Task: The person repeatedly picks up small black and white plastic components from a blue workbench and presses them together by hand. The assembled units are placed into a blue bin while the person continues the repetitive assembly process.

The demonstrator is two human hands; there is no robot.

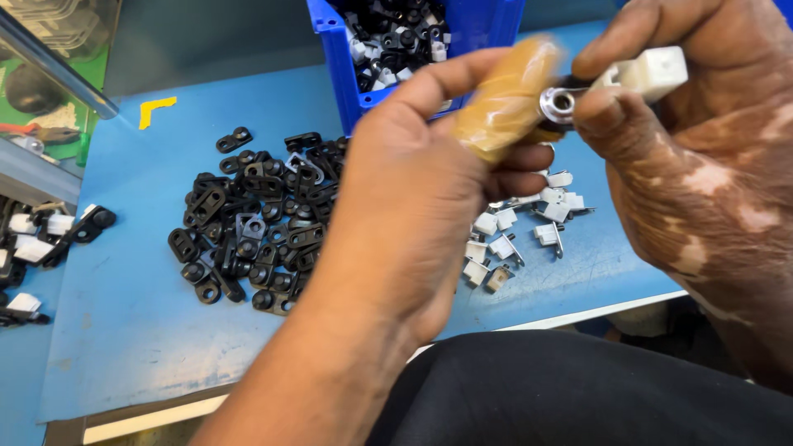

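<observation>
A blue counter (124, 330) fills most of the view, with the person's dark-clothed lap at its near edge. At the back stands a blue bin (496, 25) filled with mixed black and white parts. A heap of black brackets (256, 231) lies spread across the middle of the counter, just left of the person's forearm. A smaller cluster of white clips (516, 223) sits to the right of it, partly hidden behind the hands. At the far left edge a few joined black-and-white pieces (33, 248) lie on a lower surface.

Both hands are raised above the counter, in front of the bin, and meet at one small assembly. The left hand (421, 198) has its fingers curled in, with a taped yellowish fingertip pressing against a round metal eyelet (559, 102). The right hand (694, 165) is pinched on a white clip (652, 73), holding it between thumb and fingers, with the eyelet at the clip's left end.
</observation>
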